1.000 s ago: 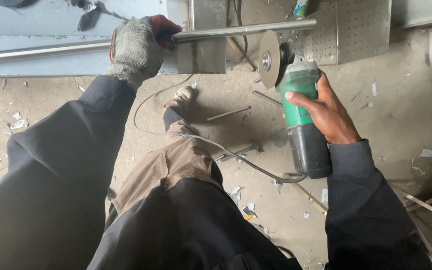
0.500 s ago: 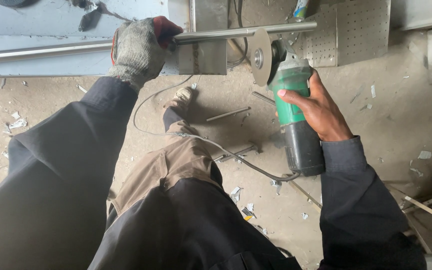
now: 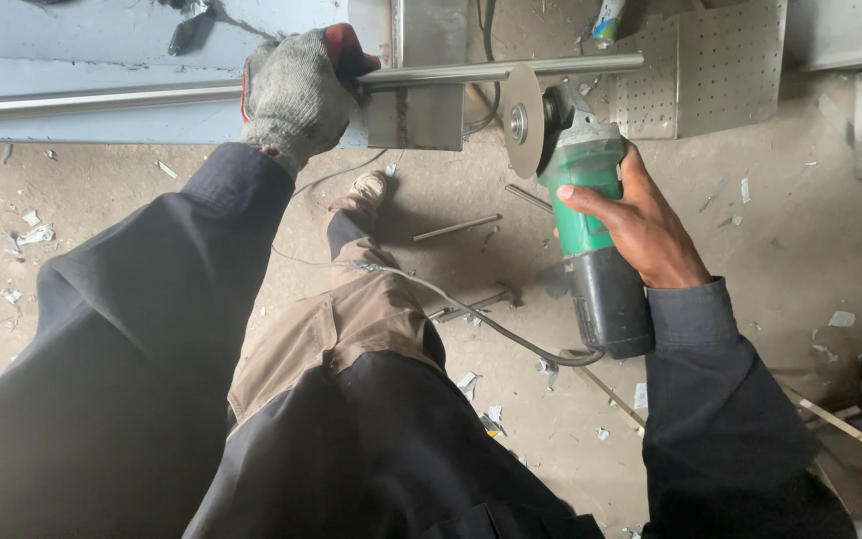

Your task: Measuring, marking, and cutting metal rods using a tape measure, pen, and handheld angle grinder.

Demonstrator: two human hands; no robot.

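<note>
My left hand (image 3: 296, 90), in a grey knit glove with a red cuff, grips a long shiny steel tube (image 3: 471, 72) that runs across the top of the view. My bare right hand (image 3: 641, 225) holds a green and black angle grinder (image 3: 591, 230) by its body. Its thin round cutting disc (image 3: 523, 120) stands on edge and meets the tube just right of a steel bracket (image 3: 416, 115). The grinder's grey cord (image 3: 471, 309) trails over my knee.
A grey metal bench surface (image 3: 92, 60) lies behind the tube at top left. A perforated steel sheet (image 3: 710, 65) leans at top right. Short rods (image 3: 456, 228) and metal scraps (image 3: 2, 240) litter the dusty concrete floor. My foot (image 3: 366, 190) rests below the bracket.
The grinder has moved up and left, bringing the disc from below the tube up against it. My left hand has kept its grip on the tube.
</note>
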